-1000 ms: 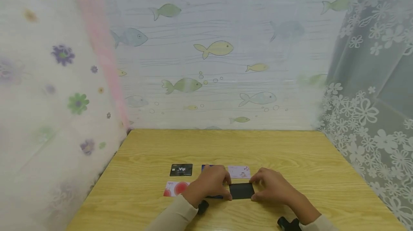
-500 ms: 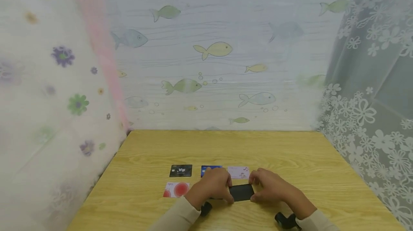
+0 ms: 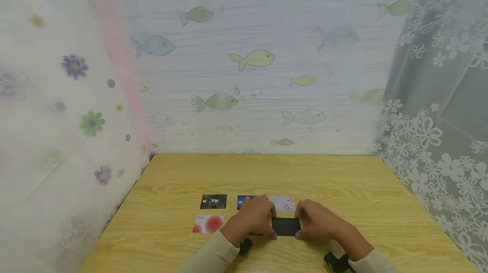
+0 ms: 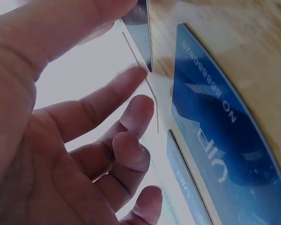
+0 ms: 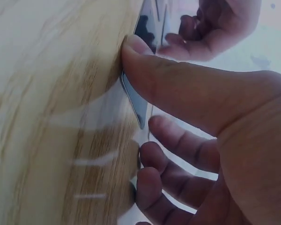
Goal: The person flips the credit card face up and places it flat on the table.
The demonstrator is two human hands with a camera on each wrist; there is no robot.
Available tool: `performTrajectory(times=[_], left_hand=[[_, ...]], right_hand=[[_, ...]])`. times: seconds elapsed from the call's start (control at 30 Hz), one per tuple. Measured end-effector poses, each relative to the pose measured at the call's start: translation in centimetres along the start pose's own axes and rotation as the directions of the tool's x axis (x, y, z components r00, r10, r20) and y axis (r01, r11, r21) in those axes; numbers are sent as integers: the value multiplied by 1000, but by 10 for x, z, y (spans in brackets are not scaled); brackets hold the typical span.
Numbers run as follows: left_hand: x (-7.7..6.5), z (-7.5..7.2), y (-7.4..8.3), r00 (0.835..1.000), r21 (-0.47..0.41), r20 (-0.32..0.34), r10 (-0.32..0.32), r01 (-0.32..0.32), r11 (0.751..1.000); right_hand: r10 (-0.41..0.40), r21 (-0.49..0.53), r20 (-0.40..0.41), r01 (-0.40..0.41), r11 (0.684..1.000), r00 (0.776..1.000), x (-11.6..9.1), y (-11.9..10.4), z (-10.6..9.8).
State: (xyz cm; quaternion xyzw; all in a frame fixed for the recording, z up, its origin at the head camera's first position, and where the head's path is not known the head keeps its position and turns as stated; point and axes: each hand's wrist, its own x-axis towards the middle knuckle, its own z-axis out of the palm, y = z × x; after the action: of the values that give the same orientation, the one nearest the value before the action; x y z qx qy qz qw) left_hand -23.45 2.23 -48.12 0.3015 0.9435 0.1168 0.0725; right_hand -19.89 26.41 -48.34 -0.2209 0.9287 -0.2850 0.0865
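Observation:
A plain black card [image 3: 286, 227] lies low over the wooden table between my two hands. My left hand [image 3: 254, 218] grips its left side, thumb at the near corner and index finger at the far one. My right hand [image 3: 321, 221] holds the right side in the same way. In the right wrist view the thumb [image 5: 178, 84] presses on the dark card [image 5: 135, 99]. A blue card [image 4: 215, 122] marked VIP lies below the left hand in the left wrist view; in the head view that hand mostly covers it.
Behind the hands lie a black Vip card [image 3: 213, 201], a blue card [image 3: 242, 201] partly hidden by the left hand, and a pale pink card [image 3: 284, 203]. A white card with red circles [image 3: 209, 224] is at the left. Patterned curtains surround the table [image 3: 183, 171].
The black card was lifted and tilted slightly half a second ago and now sits straighter. Both hands keep hold of it with only small shifts.

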Motion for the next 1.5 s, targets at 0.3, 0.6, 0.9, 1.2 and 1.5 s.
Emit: performTrajectory(times=[0.3,0.6,0.9,1.2,1.5], left_hand=[[1,-2,0,1000,-79,30,-3,5,997],[-2,2,3,1000,-22,11,-7,7,1000],[-7,-1,4,1000,10,-22,0,1,1000],[-9,-11,6,995,35,-92,42,-39,999],[-10,-21,5,987,-23,-146,72,-77,997]], right_hand=[[-17,0,15,17,1000,1000,1,-3,0],[-27,-57,-38,24,998,999,-2,-2,3],[-14,-44,-76,11,999,997,-2,3,5],[-23,-90,-86,15,996,996,-1,5,2],[-102,-57,-141,95,994,985,4,-10,6]])
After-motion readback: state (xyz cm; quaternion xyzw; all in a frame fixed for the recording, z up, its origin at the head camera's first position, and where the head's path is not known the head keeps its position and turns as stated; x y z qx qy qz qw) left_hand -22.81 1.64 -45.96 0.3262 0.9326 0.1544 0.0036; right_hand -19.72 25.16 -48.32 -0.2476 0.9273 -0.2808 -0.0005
